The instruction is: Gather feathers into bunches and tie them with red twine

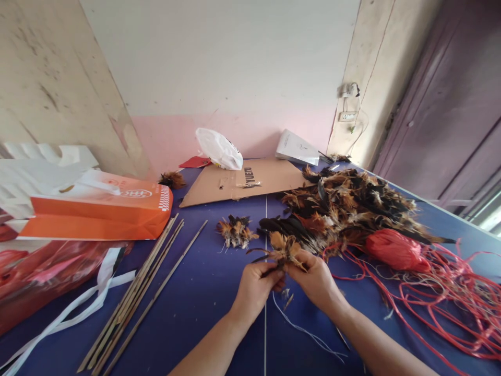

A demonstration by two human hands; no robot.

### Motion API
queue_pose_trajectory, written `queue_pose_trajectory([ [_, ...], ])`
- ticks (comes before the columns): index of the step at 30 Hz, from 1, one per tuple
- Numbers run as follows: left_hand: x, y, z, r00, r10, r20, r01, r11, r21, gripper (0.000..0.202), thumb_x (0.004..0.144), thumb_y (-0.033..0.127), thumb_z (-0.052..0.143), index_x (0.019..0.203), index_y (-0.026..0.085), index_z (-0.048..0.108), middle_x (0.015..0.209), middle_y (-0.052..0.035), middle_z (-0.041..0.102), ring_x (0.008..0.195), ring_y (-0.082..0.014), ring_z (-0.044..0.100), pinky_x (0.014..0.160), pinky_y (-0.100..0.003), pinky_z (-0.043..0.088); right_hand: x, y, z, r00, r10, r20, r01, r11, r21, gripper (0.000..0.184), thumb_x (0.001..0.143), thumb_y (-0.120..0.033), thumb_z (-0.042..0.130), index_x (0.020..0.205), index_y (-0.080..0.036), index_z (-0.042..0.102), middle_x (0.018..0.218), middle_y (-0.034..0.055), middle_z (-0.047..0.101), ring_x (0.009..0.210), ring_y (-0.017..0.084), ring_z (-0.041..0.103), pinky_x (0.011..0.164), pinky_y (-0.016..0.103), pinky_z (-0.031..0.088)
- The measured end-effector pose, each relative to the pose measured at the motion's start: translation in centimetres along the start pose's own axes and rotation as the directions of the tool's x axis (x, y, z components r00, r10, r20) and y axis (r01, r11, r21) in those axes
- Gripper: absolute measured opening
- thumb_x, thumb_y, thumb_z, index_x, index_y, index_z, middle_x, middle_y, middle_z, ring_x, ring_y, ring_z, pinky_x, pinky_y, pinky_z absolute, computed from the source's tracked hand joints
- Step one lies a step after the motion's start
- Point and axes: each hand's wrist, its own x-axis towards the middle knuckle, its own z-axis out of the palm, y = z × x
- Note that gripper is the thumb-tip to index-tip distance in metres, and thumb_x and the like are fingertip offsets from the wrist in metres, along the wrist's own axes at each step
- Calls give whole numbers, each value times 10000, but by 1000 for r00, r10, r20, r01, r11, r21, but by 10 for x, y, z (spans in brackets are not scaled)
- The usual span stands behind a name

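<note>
My left hand [256,286] and my right hand [315,279] meet over the blue table [203,292], both pinched on a small bunch of brown and black feathers [282,249]. A thin white thread [301,329] trails from the bunch toward me across the table. A finished little feather tuft [235,232] lies just beyond my left hand. A big heap of loose brown, orange and black feathers [352,203] spreads to the right of the bunch.
Several thin bamboo sticks [144,292] lie at left. An orange paper bag [105,209] and red plastic bags [39,277] sit further left. Red string [450,308] and a red bundle [395,249] lie at right. Flat cardboard [242,180] and a white bag [219,149] are at the back.
</note>
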Motion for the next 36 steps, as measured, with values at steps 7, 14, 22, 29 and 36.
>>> queue_pose_trajectory([
  [7,-4,7,-4,993,120,-18,-117,984,133,193,672,291,640,534,156,641,489,-5,577,483,-115,518,473,-197,394,7,0,-9,988,117,98,-128,985,118,177,665,-323,587,626,-155,626,503,-22,519,467,89,425,454,201,335],
  [14,9,2,-15,961,-186,-204,111,938,-330,214,601,283,709,751,136,669,812,-74,674,660,-113,604,502,-164,425,32,28,-58,982,118,-146,-157,942,-296,199,650,-349,575,682,-180,675,575,8,620,525,136,522,492,232,359],
  [22,12,-5,-17,957,-233,-175,141,896,-421,189,598,251,722,725,128,657,722,-44,660,606,-84,592,479,-141,420,19,26,-54,976,-40,212,189,629,-754,230,734,-177,490,839,-282,665,803,13,613,708,136,562,608,219,376],
  [29,9,-8,-12,965,-233,-123,164,898,-409,199,620,252,711,748,116,640,726,-61,654,599,-86,586,464,-138,419,23,25,-44,933,-44,357,350,334,-875,197,787,-191,475,779,-267,656,800,41,536,714,152,541,546,225,354],
  [36,9,-9,-11,960,-252,-118,183,891,-415,195,611,236,719,740,115,637,709,-55,653,574,-77,578,455,-136,421,25,30,-44,944,-17,331,316,341,-885,197,811,-178,424,813,-220,616,818,43,548,749,152,555,551,217,370],
])
